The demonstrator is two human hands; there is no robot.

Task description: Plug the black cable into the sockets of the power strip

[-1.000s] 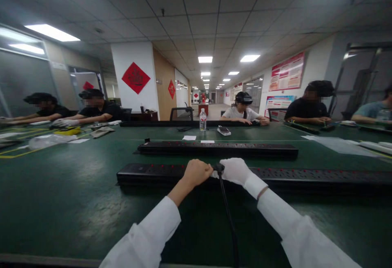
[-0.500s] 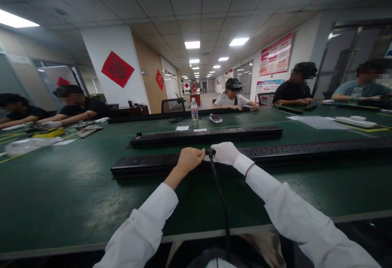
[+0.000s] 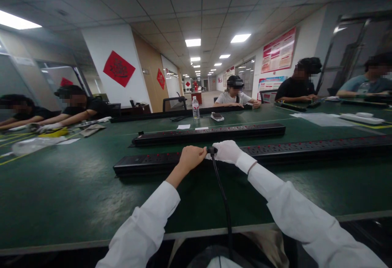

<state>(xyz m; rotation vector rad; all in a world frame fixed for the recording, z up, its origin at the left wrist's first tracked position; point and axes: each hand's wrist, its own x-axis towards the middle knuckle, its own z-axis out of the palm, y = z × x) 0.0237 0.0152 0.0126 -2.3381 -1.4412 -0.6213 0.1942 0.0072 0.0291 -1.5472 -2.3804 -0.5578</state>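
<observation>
A: Gripping anything, those hands?

B: Yes. The bare left hand (image 3: pixel 190 157) is curled into a fist on the long black power strip (image 3: pixel 147 163), fingers closed against it. The right hand (image 3: pixel 226 151), in a smooth white glove, pinches the black plug (image 3: pixel 211 150) seated in the strip.

A: And the cord?

B: A thin round black cable (image 3: pixel 223 198) drops from the plug across the matte green bench (image 3: pixel 61 194) to its near edge. A second flat strip (image 3: pixel 208 133) lies parallel behind.

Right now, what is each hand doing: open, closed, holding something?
Left hand: bare, closed, resting on the near power strip.
Right hand: gloved, closed on the black plug.
</observation>
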